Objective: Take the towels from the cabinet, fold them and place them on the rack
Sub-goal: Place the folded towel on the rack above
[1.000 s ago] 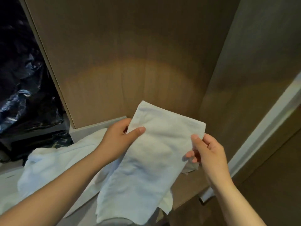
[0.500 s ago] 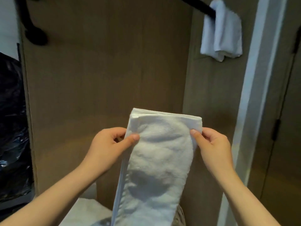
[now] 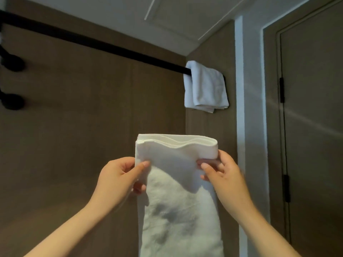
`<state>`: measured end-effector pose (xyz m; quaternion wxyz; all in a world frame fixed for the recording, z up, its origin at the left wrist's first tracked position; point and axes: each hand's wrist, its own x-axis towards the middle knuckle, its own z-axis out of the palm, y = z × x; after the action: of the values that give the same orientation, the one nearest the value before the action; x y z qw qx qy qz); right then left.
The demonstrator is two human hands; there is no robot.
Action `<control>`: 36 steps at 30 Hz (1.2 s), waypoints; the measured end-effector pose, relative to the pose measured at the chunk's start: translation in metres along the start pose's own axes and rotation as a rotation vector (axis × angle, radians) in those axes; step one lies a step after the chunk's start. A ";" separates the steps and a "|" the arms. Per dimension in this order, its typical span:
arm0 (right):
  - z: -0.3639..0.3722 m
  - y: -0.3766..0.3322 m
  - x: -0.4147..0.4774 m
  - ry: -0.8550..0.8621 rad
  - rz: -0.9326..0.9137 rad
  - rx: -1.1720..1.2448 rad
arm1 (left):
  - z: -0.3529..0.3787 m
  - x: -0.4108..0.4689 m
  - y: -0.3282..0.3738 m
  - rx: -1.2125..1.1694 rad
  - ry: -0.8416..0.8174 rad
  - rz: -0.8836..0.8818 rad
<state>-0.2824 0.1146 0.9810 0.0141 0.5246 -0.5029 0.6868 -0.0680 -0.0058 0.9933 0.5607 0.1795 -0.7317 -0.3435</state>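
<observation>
Both hands held a folded white towel (image 3: 178, 201) up in front of a brown panelled wall (image 3: 83, 127). The left hand (image 3: 118, 179) was closed on the towel's left edge just below the top, thumb pressed on the near face and fingers curled behind. The right hand (image 3: 222, 175) pinched the right edge at about the same height, thumb on the near face, the other fingers wrapped round the edge and partly hidden by the cloth. The towel's top showed several stacked layers, and the rest hung straight down between the forearms and out of the bottom of the view. Above it and well apart, a black rack (image 3: 104, 46) ran along the wall, slanting down to the right toward the corner. A second white towel (image 3: 206, 88), folded, was draped over the rack's right end, beside a pale vertical frame (image 3: 241, 108). To the right of the frame stood a dark door (image 3: 311, 127). Two black round mounts (image 3: 13, 82) sat on the wall at the far left.
</observation>
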 end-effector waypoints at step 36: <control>0.033 -0.041 0.336 0.015 -0.781 -0.055 | 0.015 0.272 0.100 0.708 0.429 0.852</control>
<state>-0.3873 -0.0589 1.2538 0.2920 0.6708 -0.2835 0.6199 -0.1533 -0.1080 1.2511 0.6905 0.1118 -0.6797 0.2208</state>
